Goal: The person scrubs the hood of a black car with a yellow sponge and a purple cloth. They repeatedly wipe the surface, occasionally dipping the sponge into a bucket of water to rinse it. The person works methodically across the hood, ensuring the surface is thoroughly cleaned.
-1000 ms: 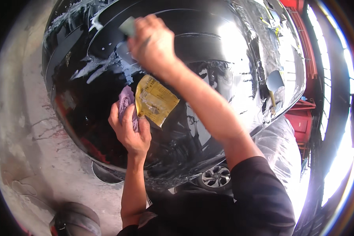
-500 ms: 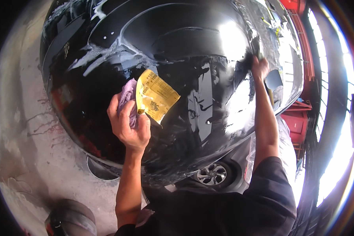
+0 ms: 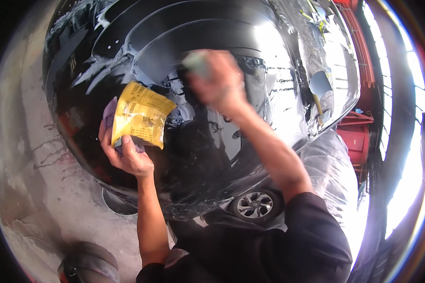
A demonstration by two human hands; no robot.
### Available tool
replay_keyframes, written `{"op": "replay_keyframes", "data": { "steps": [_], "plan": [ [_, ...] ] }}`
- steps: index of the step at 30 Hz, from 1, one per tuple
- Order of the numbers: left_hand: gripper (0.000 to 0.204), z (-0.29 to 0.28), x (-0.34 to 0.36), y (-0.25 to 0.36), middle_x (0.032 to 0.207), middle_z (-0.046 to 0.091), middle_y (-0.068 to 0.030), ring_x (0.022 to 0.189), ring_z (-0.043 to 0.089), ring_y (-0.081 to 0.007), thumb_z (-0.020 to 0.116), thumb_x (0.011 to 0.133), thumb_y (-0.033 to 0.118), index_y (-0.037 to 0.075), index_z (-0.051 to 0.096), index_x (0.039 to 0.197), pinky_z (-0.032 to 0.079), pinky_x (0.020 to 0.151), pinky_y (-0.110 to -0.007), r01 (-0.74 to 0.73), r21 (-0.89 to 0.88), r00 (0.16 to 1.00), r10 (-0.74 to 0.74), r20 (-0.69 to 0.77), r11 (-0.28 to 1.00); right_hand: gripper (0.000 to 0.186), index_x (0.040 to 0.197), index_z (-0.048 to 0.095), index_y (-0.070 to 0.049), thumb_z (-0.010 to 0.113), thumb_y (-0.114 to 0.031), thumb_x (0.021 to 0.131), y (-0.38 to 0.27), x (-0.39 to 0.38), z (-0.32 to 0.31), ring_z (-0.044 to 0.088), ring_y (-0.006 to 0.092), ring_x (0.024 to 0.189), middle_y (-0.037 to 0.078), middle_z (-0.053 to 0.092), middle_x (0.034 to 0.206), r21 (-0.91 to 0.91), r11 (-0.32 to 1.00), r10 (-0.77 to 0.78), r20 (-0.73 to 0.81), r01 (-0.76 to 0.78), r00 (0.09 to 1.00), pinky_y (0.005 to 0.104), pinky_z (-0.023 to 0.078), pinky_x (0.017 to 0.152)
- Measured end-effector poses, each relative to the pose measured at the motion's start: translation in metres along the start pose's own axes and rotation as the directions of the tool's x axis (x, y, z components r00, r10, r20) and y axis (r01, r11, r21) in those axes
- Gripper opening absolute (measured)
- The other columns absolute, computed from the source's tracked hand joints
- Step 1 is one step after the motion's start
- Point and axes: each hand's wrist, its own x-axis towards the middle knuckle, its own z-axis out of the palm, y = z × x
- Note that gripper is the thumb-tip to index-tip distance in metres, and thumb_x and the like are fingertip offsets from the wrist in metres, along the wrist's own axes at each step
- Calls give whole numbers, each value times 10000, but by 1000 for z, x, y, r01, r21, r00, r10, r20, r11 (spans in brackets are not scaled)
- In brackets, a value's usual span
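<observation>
A glossy black car body (image 3: 184, 52) streaked with white foam fills the upper view. My left hand (image 3: 125, 151) holds a yellow sachet (image 3: 140, 115) together with a purple cloth (image 3: 109, 111) against the panel. My right hand (image 3: 219, 82), blurred by motion, presses a pale green sponge (image 3: 196, 63) onto the black surface near the middle. My dark sleeve covers the right upper arm.
Wet grey concrete floor (image 3: 38, 188) lies at the left. A car wheel (image 3: 254, 205) shows below the panel, with clear plastic sheeting (image 3: 333, 174) beside it. A red frame (image 3: 359, 137) stands at the right. A dark round object (image 3: 87, 266) sits at the lower left.
My right hand swept from the panel's top to its far right side, then back to the middle with the sponge. The left hand stayed put with the sachet and cloth.
</observation>
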Motion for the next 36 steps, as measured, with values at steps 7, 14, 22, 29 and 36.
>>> {"op": "replay_keyframes", "data": {
  "steps": [7,14,22,29,36],
  "plan": [
    [396,-1,-5,0,1476,547,-310,1265,644,-385,637,983,176,-112,616,1253,538,1067,-487,-30,106,993,17,116,994,515,1123,707,51,763,-432,955,257,-84,-226,708,505,1007,322,730,1042,-515,564,430,-485,-646,762,580,536,938],
    [447,0,-5,1,1480,554,-302,1281,646,-368,646,972,184,-124,602,1292,546,1074,-486,50,-54,998,-49,30,997,289,1153,685,-39,742,-177,906,59,10,-2,661,376,885,177,677,977,-178,980,24,-347,-91,938,465,572,765],
    [429,-20,10,-2,1306,668,-206,1201,678,-337,613,983,184,-72,601,1327,557,1042,-472,309,-409,905,-398,-151,859,596,1343,656,14,853,-118,797,-84,-17,82,641,401,972,184,635,1050,-28,990,-142,-17,142,990,468,582,868],
    [324,-27,14,24,1216,683,-133,1120,675,-251,665,996,128,-23,626,1280,536,998,-407,436,-370,891,-451,50,820,397,1341,644,25,731,-134,988,-74,-66,8,674,147,932,112,739,1100,628,717,412,-29,-304,911,323,573,798],
    [288,3,-41,72,1092,679,-6,864,601,-56,723,1000,101,44,651,1273,455,665,-211,651,-265,758,-593,271,711,604,1592,478,33,631,-164,1042,-92,-134,-54,630,227,1191,160,628,1365,618,725,331,75,-305,940,346,515,1040]
  ]
}}
